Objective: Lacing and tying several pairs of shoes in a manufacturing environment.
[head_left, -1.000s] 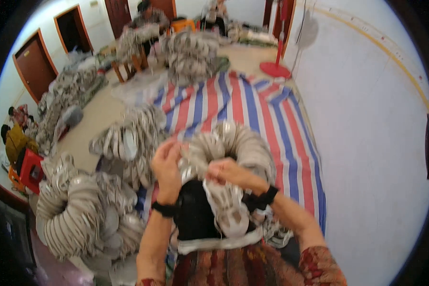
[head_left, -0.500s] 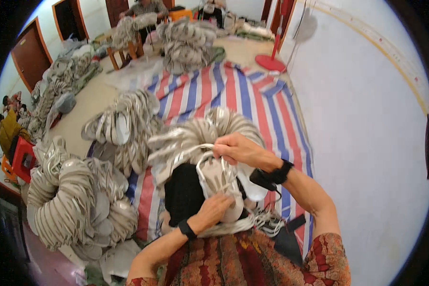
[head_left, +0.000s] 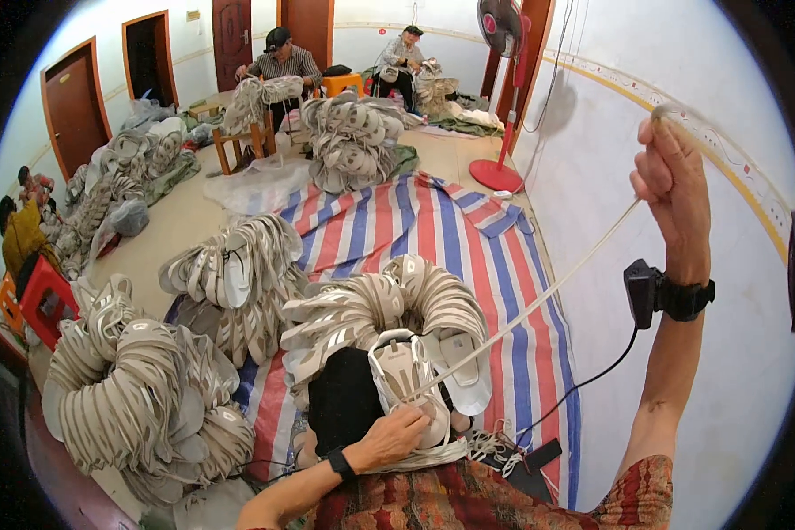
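A pale shoe upper (head_left: 397, 364) lies in front of me beside a black cloth-covered shape (head_left: 344, 397). My left hand (head_left: 390, 439) is closed on its near part, where the fingertips are partly hidden. From there a cream shoelace (head_left: 539, 302) runs taut up to the right. My right hand (head_left: 673, 177), raised high beside the wall, is closed round the lace's other end. Just beyond the upper stands a curved row of nested grey-beige shoe uppers (head_left: 349, 307). Several loose white laces (head_left: 495, 450) lie near my body on the right.
Stacks of uppers (head_left: 124, 389) stand at the left, and another pile (head_left: 349, 141) is farther back. A striped sheet (head_left: 512, 327) covers the floor. Along the right runs a white wall (head_left: 609, 371); a red-based fan (head_left: 496, 175) stands farther off. Two people (head_left: 284, 64) sit working at the back.
My right hand has swung up and right, away from the upper, drawing the lace out long and straight. The left hand stays at the upper. The view has tilted up.
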`<state>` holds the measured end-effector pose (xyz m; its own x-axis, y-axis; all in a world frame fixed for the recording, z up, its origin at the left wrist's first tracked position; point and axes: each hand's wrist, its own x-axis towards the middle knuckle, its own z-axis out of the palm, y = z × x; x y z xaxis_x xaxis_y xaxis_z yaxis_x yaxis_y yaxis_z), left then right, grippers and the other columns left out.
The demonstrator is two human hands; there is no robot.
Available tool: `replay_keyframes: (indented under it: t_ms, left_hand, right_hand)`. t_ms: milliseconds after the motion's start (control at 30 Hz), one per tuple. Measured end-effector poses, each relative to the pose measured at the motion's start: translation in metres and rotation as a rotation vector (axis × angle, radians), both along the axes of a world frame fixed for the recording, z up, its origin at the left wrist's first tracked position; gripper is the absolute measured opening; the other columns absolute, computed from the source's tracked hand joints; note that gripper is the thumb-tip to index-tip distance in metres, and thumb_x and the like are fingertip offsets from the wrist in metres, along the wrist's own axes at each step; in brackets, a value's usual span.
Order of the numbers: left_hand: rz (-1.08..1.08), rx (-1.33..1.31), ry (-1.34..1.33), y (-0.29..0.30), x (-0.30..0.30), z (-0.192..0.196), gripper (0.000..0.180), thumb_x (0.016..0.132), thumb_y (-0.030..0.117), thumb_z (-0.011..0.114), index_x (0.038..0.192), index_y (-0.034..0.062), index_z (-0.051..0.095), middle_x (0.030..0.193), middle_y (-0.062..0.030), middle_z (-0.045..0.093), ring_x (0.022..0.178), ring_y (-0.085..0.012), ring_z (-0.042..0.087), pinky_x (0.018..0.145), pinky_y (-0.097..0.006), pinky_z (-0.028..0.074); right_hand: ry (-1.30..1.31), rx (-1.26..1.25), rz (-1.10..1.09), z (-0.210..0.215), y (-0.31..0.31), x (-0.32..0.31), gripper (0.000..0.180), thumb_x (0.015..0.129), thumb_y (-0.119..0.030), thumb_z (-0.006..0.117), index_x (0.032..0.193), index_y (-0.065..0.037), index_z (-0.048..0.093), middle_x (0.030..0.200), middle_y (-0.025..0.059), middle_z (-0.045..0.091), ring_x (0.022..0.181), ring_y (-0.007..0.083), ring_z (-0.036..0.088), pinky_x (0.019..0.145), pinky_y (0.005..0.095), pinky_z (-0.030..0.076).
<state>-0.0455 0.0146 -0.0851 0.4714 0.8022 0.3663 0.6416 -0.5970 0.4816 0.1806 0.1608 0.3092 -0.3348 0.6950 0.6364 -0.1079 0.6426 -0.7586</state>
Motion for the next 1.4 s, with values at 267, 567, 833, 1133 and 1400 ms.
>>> replay_keyframes:
  t_ms: [267,567,833,1133,1400]
  left_hand:
    - [0.457,-0.505,-0.340,-0.007,-0.012,-0.006,0.037,0.075,0.018,0.059,0.099,-0.0030,0.040,0.091,-0.0255,0.049,0.085,-0.0403,0.050,0.074,-0.044,0.042]
    - [0.569,-0.537,-0.392,0.005,-0.011,-0.007,0.028,0.072,0.008,0.057,0.092,-0.0022,0.040,0.070,-0.0212,0.056,0.070,-0.0405,0.056,0.064,-0.045,0.044]
    - [0.614,-0.627,-0.497,-0.010,-0.004,-0.013,0.025,0.070,0.008,0.057,0.089,-0.0005,0.043,0.071,-0.0181,0.054,0.070,-0.0363,0.056,0.064,-0.041,0.044]
    - [0.483,-1.230,-1.058,-0.025,-0.011,0.004,0.015,0.080,0.003,0.057,0.091,-0.0044,0.050,0.071,-0.0087,0.058,0.060,-0.0155,0.060,0.056,-0.028,0.052]
    - [0.190,-1.143,-1.104,-0.024,0.015,0.039,0.021,0.085,0.014,0.055,0.097,-0.0028,0.056,0.079,-0.0046,0.060,0.067,-0.0100,0.057,0.062,-0.021,0.045]
  right_hand:
    - [-0.016,-0.049,-0.028,-0.007,-0.009,-0.014,0.026,0.092,-0.026,0.045,0.082,-0.003,0.053,0.047,-0.0078,0.028,0.038,0.0016,0.023,0.037,0.0178,0.021]
    - [-0.043,-0.091,-0.012,-0.024,0.003,-0.004,0.028,0.091,-0.027,0.046,0.083,-0.001,0.055,0.048,-0.0086,0.029,0.039,0.0010,0.024,0.037,0.0168,0.022]
    - [-0.026,-0.174,-0.094,-0.050,0.012,0.019,0.030,0.090,-0.029,0.048,0.081,-0.002,0.056,0.047,-0.0067,0.033,0.039,0.0023,0.026,0.037,0.0182,0.023]
    - [0.034,-0.229,-0.078,-0.069,0.017,0.045,0.029,0.090,-0.030,0.049,0.079,-0.003,0.056,0.047,-0.0070,0.033,0.039,0.0020,0.026,0.037,0.0176,0.021]
    - [0.005,-0.317,-0.017,-0.080,0.015,0.055,0.027,0.090,-0.027,0.048,0.079,-0.003,0.056,0.047,-0.0067,0.034,0.039,0.0021,0.026,0.037,0.0182,0.021]
